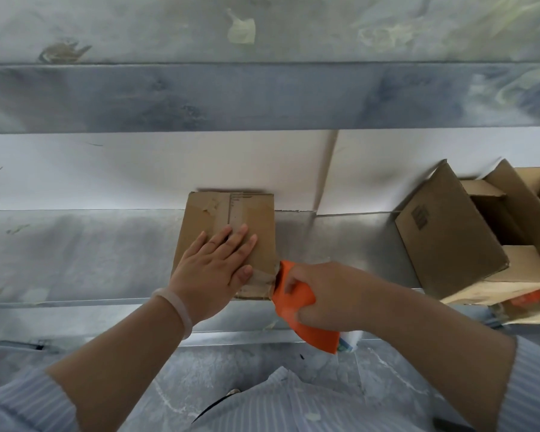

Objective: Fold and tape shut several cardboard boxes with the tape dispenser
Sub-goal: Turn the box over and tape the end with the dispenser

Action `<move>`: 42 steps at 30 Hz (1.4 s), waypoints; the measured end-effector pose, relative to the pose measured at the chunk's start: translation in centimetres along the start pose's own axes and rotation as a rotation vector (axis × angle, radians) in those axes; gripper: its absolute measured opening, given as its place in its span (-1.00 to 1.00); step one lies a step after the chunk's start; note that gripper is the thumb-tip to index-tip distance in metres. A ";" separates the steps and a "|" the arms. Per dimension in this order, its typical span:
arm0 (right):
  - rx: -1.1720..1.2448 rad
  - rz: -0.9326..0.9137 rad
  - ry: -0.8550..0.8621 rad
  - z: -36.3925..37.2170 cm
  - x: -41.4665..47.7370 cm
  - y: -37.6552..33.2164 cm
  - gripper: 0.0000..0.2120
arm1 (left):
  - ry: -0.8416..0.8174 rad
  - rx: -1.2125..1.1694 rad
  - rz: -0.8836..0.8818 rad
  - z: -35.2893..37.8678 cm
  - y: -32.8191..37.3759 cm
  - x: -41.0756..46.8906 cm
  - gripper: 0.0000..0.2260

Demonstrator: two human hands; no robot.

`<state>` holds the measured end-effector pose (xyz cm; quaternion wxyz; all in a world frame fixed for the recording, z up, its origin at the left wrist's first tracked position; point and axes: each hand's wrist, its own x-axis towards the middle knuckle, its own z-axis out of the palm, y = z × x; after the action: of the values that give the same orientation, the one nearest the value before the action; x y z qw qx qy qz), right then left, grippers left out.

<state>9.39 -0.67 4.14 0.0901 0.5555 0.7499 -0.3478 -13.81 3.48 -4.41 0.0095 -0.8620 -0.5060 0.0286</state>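
A small closed cardboard box lies on the metal shelf in the middle of the view, with a strip of tape down its top seam. My left hand presses flat on the box's near half, fingers spread. My right hand grips the orange tape dispenser, whose front end touches the near right corner of the box, where tape runs over the edge. The dispenser's roll is mostly hidden behind my hand.
Several open cardboard boxes with raised flaps stand at the right end of the shelf. A white panel backs the shelf and a metal beam runs above it. A grey floor lies below the shelf's front edge.
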 end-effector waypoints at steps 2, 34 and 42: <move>0.027 0.011 0.000 0.0 0.3 -0.2 -0.67 | -0.009 -0.005 -0.003 -0.2 0.1 -0.1 -0.48; -0.078 0.056 0.026 -0.9 -5.4 4.7 -0.40 | -0.007 -0.110 -0.005 0.0 -0.1 -0.2 -0.45; -0.412 0.142 -0.021 2.1 -2.8 2.7 -0.58 | 0.006 -0.110 0.006 0.0 -0.1 -0.3 -0.44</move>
<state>12.32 -3.73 2.94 0.2339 0.5732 0.7631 -0.1855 -14.06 3.33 -4.39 -0.0366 -0.8628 -0.5042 -0.0020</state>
